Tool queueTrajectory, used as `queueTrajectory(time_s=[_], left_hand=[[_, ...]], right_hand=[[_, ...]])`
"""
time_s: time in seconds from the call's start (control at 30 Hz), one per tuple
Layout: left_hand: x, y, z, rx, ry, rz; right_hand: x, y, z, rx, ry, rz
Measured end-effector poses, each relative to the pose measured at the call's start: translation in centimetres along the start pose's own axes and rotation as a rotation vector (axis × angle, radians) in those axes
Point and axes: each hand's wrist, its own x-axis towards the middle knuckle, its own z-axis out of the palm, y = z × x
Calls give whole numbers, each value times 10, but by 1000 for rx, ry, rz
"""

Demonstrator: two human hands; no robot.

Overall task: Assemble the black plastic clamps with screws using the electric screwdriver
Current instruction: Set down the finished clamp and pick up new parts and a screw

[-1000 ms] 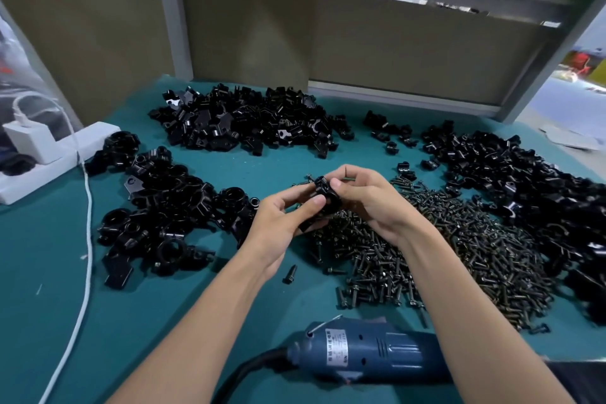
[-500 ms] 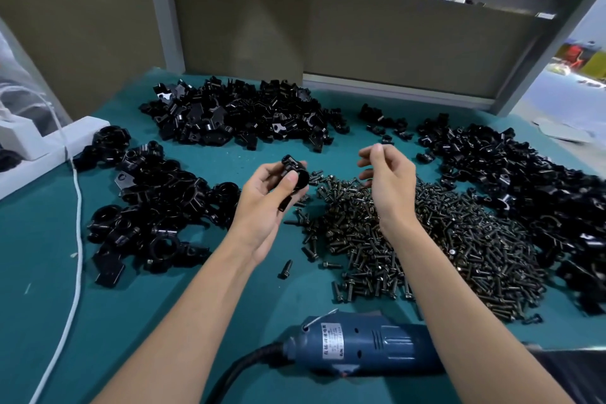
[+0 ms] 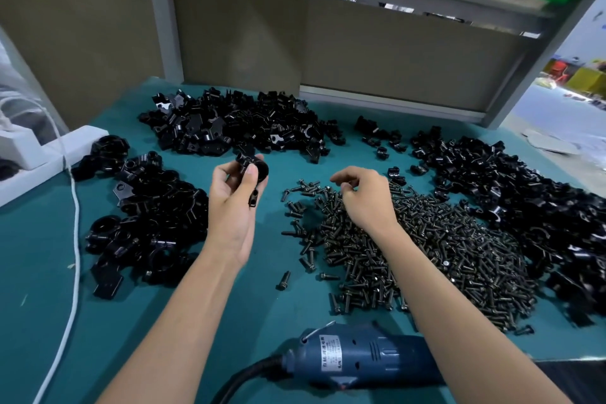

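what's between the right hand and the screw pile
Nothing visible. The right hand is directly over the screw pile, its fingers curled down at the screws; the left hand holds a clamp off to the side.

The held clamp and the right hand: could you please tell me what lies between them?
Head view: mostly bare teal mat between the clamp and the right hand, plus a few stray screws.
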Motion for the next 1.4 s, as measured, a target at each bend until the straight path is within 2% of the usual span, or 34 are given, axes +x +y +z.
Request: queueTrajectory(time_s=[0.17, 0.33, 0.57, 0.8, 0.93, 1.1, 1.23, 1.4], left_hand=[[-1, -6, 4, 32, -41, -8], [-3, -13, 7, 78, -121, -30], [-6, -16, 6, 135, -133, -61], [-7, -18, 5, 180, -142, -76], [-7, -19, 6, 204, -143, -81], [-9, -18, 6, 182, -139, -81], [-10, -16, 7, 171, -142, -99], [-11, -15, 10, 157, -140, -133]], right_hand=[[-1, -13, 12, -45, -166, -87], [-7, -18, 27, -266, -364, -234], [-3, -17, 22, -310, -405, -329], [-3, -21, 20, -504, -490, -513], [-9, -18, 25, -626, -452, -611], [-10, -18, 21, -442, -404, -560], [-7, -12, 13, -72, -284, -304], [-7, -12, -1, 378, -128, -223]])
